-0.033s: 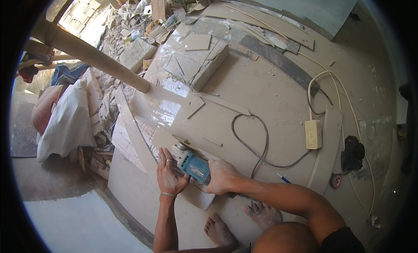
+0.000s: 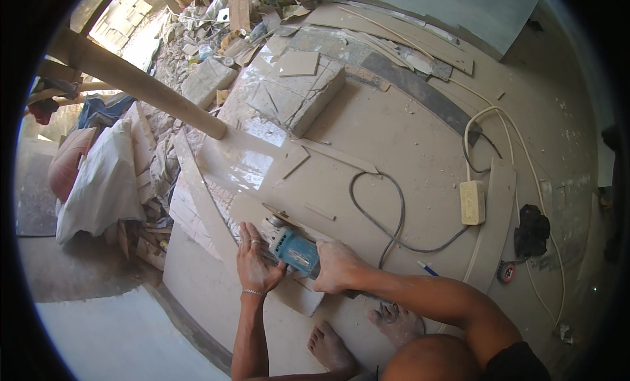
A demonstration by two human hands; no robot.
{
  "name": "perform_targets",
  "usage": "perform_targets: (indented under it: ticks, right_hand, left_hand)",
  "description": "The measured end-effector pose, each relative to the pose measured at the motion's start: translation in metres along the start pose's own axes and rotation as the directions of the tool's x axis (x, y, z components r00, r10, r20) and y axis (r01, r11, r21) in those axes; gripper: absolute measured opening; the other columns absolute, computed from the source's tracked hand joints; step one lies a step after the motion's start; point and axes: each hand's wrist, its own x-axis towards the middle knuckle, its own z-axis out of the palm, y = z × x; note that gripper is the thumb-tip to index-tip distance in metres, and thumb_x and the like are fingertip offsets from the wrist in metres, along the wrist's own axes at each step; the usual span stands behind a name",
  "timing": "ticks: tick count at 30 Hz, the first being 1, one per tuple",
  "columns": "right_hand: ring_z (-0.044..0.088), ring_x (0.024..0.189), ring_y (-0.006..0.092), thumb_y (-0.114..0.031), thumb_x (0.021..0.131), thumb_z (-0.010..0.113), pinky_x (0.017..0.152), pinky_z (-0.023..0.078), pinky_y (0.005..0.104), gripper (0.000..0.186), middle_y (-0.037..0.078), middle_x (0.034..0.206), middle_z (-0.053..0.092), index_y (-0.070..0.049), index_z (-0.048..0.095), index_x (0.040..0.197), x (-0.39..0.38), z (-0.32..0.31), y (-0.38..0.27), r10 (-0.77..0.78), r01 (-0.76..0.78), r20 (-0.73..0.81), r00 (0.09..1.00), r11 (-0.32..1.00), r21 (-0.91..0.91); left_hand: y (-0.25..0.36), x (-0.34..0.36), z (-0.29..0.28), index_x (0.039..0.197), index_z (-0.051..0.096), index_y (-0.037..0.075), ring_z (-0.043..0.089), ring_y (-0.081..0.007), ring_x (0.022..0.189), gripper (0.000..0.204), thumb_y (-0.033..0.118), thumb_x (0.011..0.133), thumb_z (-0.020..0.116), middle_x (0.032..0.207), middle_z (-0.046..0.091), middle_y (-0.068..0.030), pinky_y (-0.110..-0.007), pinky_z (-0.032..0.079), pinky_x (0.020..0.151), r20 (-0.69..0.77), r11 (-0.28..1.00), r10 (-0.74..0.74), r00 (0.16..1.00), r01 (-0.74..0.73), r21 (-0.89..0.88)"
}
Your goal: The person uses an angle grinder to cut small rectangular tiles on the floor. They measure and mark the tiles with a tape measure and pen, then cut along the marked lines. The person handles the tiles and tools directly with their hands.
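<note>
My right hand is wrapped round the rear body of a blue angle grinder. The grinder's silver head points up and to the left, and its thin disc stands on edge over a beige tile. My left hand lies flat at the grinder's left, fingers stretched forward over the tile, the thumb reaching to the tool's side. Much of the tile is covered by the tool and hands. Whether the disc touches it, or is spinning, I cannot make out.
A grey cord loops right to a cream extension socket. Beyond lies a cracked concrete slab. A wooden pole slants in at left, near rubble and a white sack. A tape measure and blue pen lie at right.
</note>
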Motion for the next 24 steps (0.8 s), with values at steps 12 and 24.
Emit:
perform_targets:
  ticks: [12, 24]
  right_hand:
    - [0.077, 0.099, 0.0405, -0.023, 0.067, 0.088, 0.093, 0.061, 0.0433, 0.059, 0.027, 0.102, 0.076, 0.005, 0.067, 0.114, -0.071, -0.068, 0.045, 0.132, -0.079, -0.285, 0.949, 0.979, 0.188]
    - [0.077, 0.089, 0.0343, -0.021, 0.065, 0.089, 0.087, 0.061, 0.0421, 0.050, 0.021, 0.091, 0.075, 0.003, 0.067, 0.103, -0.103, -0.079, 0.071, 0.179, -0.085, -0.383, 0.906, 0.965, 0.249]
  left_hand:
    - [0.027, 0.024, -0.020, 0.170, 0.016, -0.007, 0.021, -0.0503, 0.163, 0.157, 0.072, 0.060, 0.095, 0.175, 0.013, -0.0372, -0.056, 0.028, 0.129, -0.030, 0.996, -0.009, 1.000, 0.006, -0.092]
    - [0.027, 0.061, -0.041, 0.172, 0.016, -0.002, 0.006, -0.0635, 0.160, 0.165, 0.068, 0.048, 0.099, 0.173, 0.008, -0.0431, -0.054, 0.018, 0.134, 0.305, 0.992, -0.042, 0.951, 0.005, 0.123]
